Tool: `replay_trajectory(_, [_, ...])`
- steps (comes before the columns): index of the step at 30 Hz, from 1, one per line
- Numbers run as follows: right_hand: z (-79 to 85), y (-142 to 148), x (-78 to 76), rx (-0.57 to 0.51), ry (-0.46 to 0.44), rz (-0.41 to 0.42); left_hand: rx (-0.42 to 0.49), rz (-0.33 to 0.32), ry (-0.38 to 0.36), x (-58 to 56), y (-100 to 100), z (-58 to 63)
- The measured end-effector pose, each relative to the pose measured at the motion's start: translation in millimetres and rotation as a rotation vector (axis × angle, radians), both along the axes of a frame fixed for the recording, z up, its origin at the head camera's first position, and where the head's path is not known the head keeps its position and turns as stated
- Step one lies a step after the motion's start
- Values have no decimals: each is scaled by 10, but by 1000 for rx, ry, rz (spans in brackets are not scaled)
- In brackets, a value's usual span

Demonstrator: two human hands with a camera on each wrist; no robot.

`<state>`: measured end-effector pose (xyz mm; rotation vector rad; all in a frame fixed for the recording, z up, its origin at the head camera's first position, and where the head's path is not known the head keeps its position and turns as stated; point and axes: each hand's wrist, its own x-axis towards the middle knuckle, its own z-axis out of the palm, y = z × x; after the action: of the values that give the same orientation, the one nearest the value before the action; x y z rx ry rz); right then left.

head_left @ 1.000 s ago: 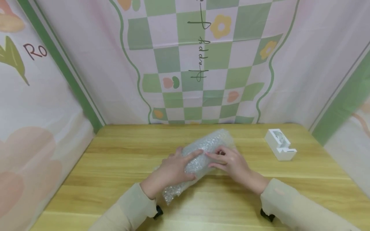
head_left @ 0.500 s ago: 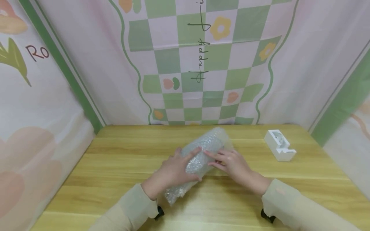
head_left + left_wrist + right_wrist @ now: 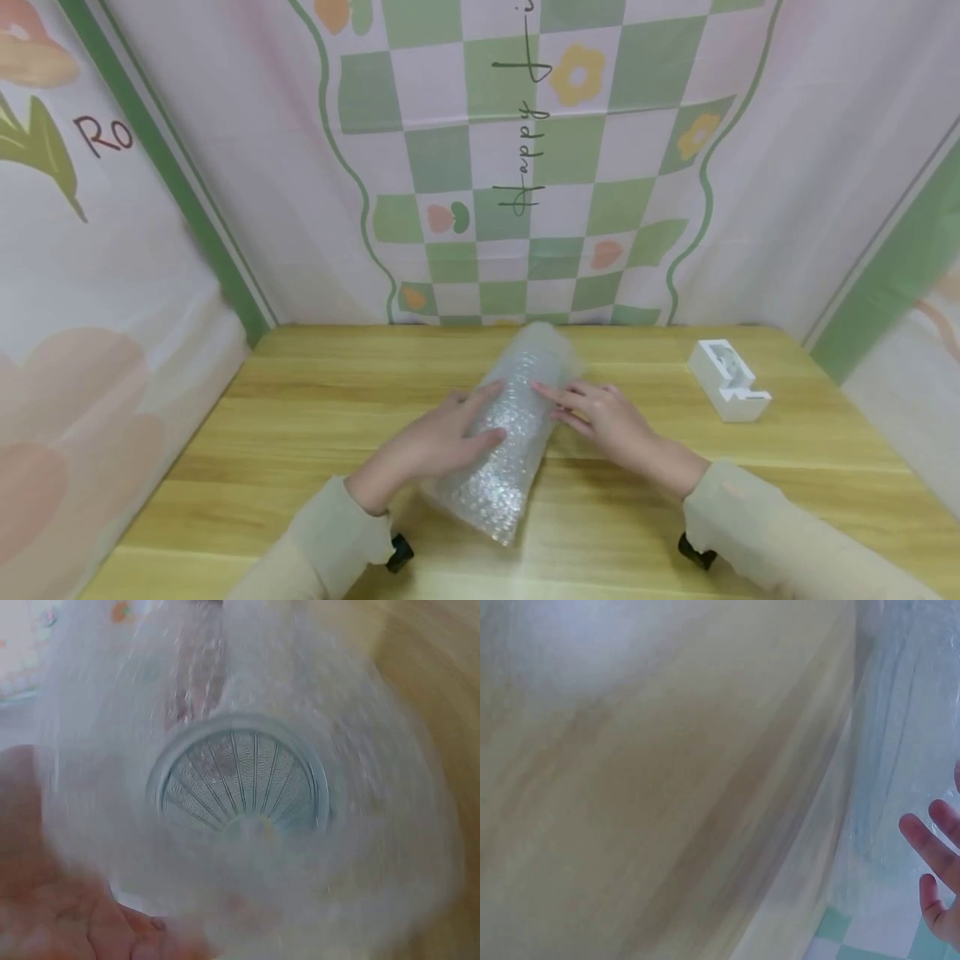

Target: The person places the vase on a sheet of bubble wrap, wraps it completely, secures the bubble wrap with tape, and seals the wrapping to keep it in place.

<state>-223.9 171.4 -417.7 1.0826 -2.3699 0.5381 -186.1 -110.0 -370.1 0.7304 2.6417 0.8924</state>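
A long bundle of clear bubble wrap [image 3: 498, 492] lies on the table, slanting away from the person. Through its near end, the left wrist view shows a round glass base [image 3: 247, 772] with ribs fanning out; the rest of the glass piece is blurred by wrap. My left hand [image 3: 438, 442] rests along the bundle's left side, fingers extended over it. On the opposite side my right hand [image 3: 607, 421] touches the wrap with its fingertips. The right wrist view shows that hand's fingers [image 3: 930, 844] spread beside the wrapped side.
A white tape dispenser [image 3: 727, 383] with a clear roll stands at the back right of the wooden table [image 3: 315, 400]. Behind the table's far edge hangs a printed green-and-white checked curtain [image 3: 502, 167].
The bundle has rolled and swung round, its far end going left and its near end right. My left hand has shifted slightly left; the right hand's fingers have straightened somewhat.
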Motion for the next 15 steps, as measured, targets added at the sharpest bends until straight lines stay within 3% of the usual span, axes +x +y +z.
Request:
replay_trajectory(6, [16, 30, -38, -12, -94, 22, 115, 49, -92, 23, 6, -111])
replay_trajectory(15, [48, 44, -24, 60, -212, 17, 117, 117, -84, 95, 56, -142])
